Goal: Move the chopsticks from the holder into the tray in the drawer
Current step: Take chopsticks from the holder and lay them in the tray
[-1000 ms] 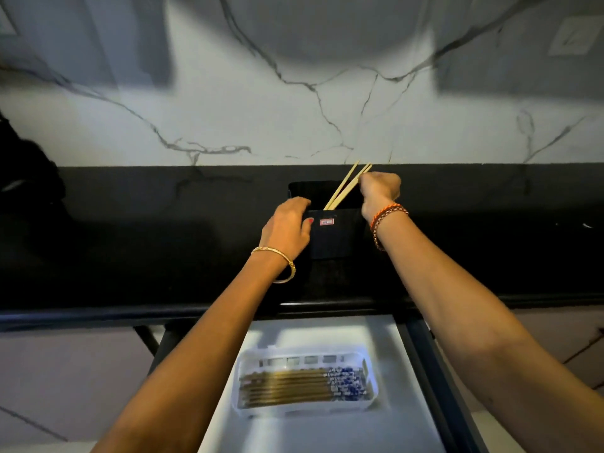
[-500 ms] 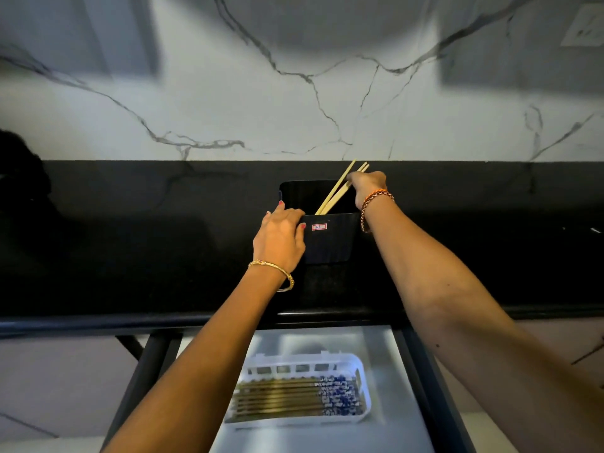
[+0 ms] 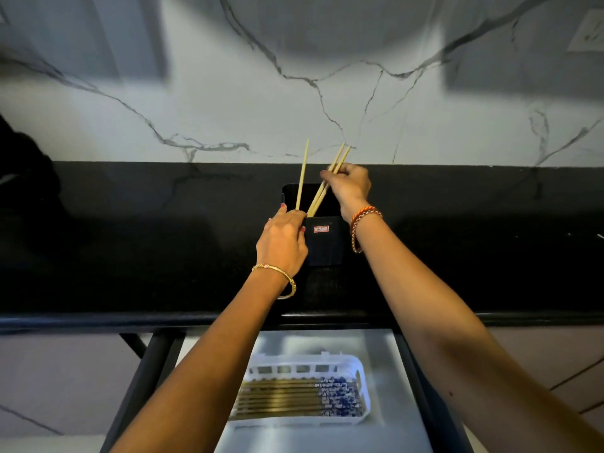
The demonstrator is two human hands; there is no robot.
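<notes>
Step in hand, by the look of it: pulling last pale chopsticks out of black holder on dark countertop; tray in open drawer below already holds a row of sticks w/ blue-patterned ends.

Right hand w/ fingers curled, pinching two leaning sticks near upper part; lower ends down inside holder. Third stick standing nearly upright, apart from the pair, base at left hand; left fingers curled over holder's near-left rim, steadying it; can't tell whether also pinching that single stick.

To do well: keep holder pressed down w/ left so no tipping; lift pair along own slant, not sideways, till ends clear rim; gather stray third into same grip if poss., else separate trip; then swing back & down to tray, lay parallel w/ existing row; risk: thin sticks scissoring or slipping from a light pinch.
</notes>
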